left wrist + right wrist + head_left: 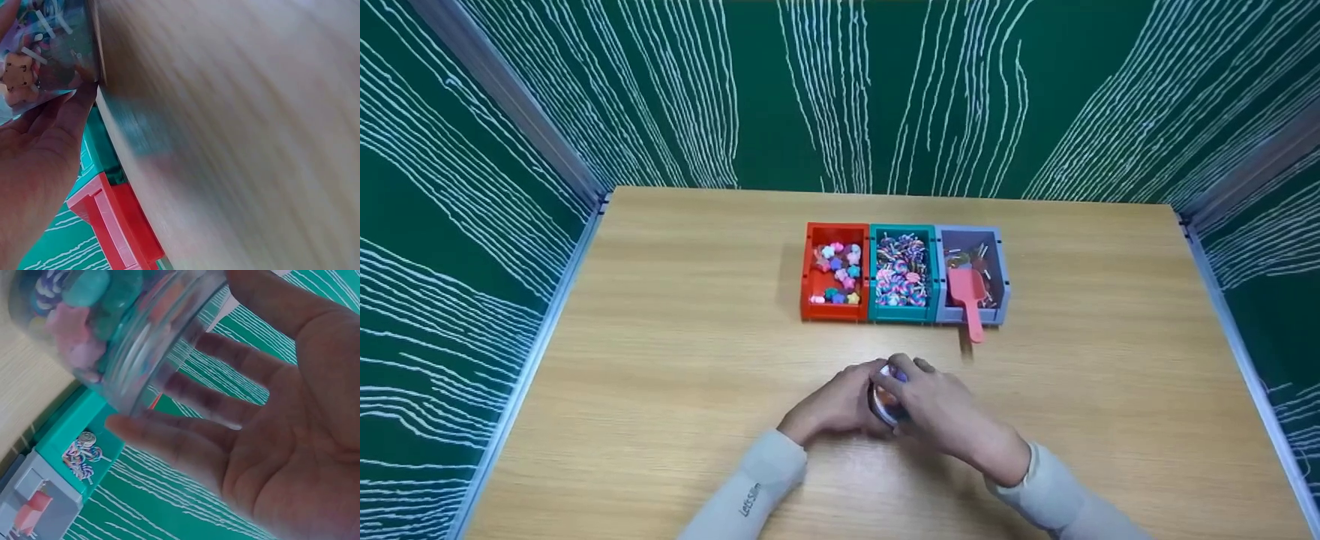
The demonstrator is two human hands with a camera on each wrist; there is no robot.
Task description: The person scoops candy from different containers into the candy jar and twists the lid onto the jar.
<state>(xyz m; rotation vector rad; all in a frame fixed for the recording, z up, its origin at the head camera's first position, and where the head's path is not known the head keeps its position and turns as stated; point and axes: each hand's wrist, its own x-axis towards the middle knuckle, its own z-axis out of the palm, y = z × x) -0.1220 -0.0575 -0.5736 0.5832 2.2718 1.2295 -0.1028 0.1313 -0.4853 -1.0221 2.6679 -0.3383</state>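
Note:
A clear jar [887, 405] filled with small colourful charms stands over the near middle of the table. My left hand [844, 401] grips its side; in the left wrist view star-shaped pieces and white sticks show through the jar wall [56, 53]. From the other side my right hand [949, 412] holds the jar's ribbed round top end, fingers and thumb spread around its rim. The right wrist view shows that clear rim [160, 349] between thumb and fingers. Whether a separate clear lid sits there I cannot tell.
Beyond the hands three joined bins stand in a row: a red bin [834, 311] with star charms, a teal bin [901, 313] with lollipop charms, and a grey-purple bin [1003, 289] with mixed pieces. A pink scoop [969, 289] leans over the last one's front edge.

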